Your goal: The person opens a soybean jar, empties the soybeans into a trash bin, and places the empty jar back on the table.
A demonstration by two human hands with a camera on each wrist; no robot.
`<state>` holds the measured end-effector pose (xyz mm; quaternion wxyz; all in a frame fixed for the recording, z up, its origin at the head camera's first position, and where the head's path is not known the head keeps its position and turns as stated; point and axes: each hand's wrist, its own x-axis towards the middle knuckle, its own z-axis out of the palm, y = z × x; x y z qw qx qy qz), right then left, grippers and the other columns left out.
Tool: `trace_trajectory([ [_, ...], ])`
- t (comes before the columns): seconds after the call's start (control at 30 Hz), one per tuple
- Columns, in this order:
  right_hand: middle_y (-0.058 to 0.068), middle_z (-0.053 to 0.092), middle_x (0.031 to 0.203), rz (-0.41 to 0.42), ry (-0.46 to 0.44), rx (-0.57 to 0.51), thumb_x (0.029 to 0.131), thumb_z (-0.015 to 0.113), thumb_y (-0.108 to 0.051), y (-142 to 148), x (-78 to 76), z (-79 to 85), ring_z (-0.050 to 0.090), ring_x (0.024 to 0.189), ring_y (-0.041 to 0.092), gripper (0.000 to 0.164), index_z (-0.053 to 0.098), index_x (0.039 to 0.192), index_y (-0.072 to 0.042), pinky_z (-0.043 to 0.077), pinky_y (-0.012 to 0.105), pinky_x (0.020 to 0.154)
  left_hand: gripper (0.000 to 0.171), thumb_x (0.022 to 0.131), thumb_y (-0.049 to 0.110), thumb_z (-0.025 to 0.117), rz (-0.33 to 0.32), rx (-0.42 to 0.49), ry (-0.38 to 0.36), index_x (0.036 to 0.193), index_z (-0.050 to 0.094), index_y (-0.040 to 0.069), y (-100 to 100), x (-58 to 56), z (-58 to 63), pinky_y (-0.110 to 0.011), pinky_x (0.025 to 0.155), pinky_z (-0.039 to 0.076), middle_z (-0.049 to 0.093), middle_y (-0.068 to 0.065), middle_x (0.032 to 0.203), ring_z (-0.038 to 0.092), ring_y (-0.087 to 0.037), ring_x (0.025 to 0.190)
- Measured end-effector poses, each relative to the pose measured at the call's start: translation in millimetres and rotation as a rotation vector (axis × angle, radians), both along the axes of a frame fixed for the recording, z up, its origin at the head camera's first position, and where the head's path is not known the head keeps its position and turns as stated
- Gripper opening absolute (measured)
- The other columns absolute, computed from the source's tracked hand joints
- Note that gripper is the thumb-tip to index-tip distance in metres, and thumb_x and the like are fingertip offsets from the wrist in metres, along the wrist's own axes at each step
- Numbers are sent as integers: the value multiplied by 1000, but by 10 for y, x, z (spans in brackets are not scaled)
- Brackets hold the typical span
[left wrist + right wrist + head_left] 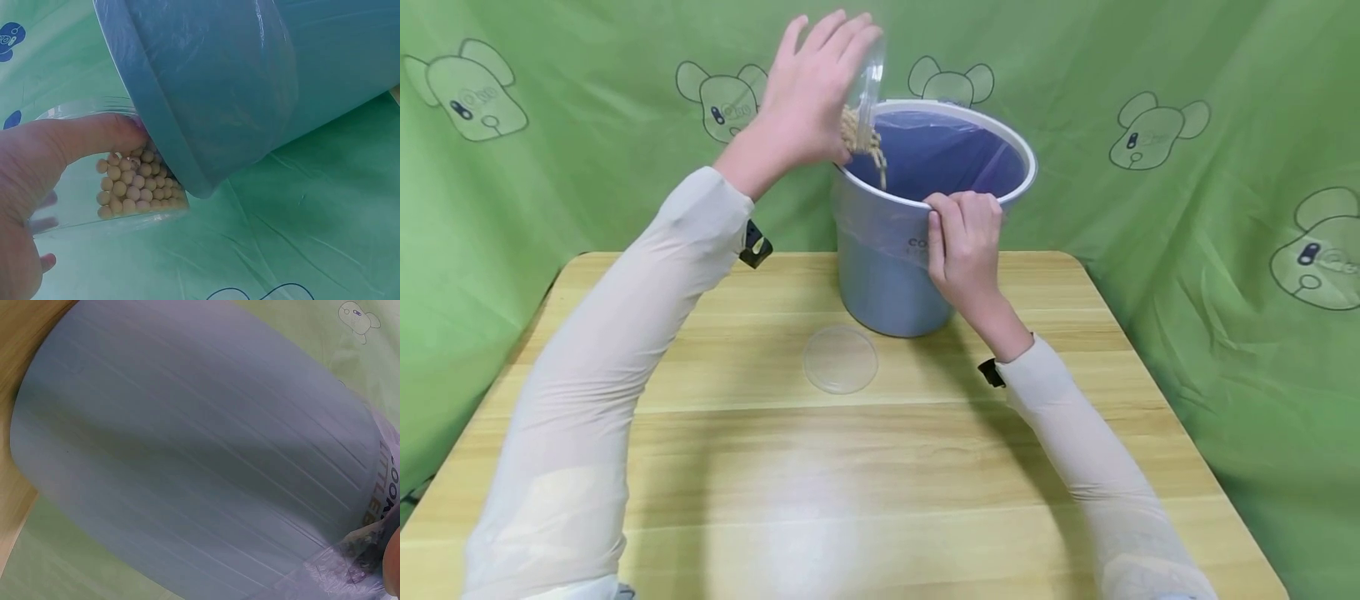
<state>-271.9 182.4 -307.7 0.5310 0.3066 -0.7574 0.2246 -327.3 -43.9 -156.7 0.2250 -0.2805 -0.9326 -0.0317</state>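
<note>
My left hand grips a clear plastic jar, tipped with its mouth over the near left rim of a blue-grey trash can. Small round beige balls spill from the jar into the can. In the left wrist view, many balls lie gathered near the jar's mouth, and the thumb presses along its side. My right hand holds the near rim of the can, fingers hooked over the edge and thumb outside. A thin see-through bag lines the can and folds over its rim.
A clear round lid lies flat on the wooden table, in front of the can. The can stands near the table's far edge. Green cloth printed with cartoon heads hangs behind and at both sides.
</note>
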Motion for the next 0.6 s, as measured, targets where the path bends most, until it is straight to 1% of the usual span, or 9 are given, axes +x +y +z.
trace_trajectory([
  [0.1, 20, 56, 90, 1, -1, -2, 102, 50, -10, -1, -5, 4, 48, 87, 39, 20, 64, 104, 3, 39, 53, 86, 130, 61, 30, 98, -8, 0, 11, 163, 18, 14, 4, -7, -2, -53, 131, 1, 19, -6, 171, 16, -30, 158],
  [0.37, 20, 56, 90, 0, -2, -6, 102, 49, -10, -9, -7, 2, 48, 87, 39, 20, 64, 104, 3, 39, 53, 87, 128, 63, 27, 96, -18, -9, 11, 163, 17, 14, 30, 2, 1, -53, 131, 1, 20, -6, 171, 15, -30, 159],
  [0.6, 20, 56, 90, 2, -1, -4, 102, 49, -10, -9, -5, -8, 47, 86, 39, 20, 64, 104, 3, 38, 53, 86, 126, 65, 31, 96, -33, 4, 16, 163, 19, 15, 29, 10, -32, -53, 131, 2, 21, -5, 171, 15, -29, 159],
])
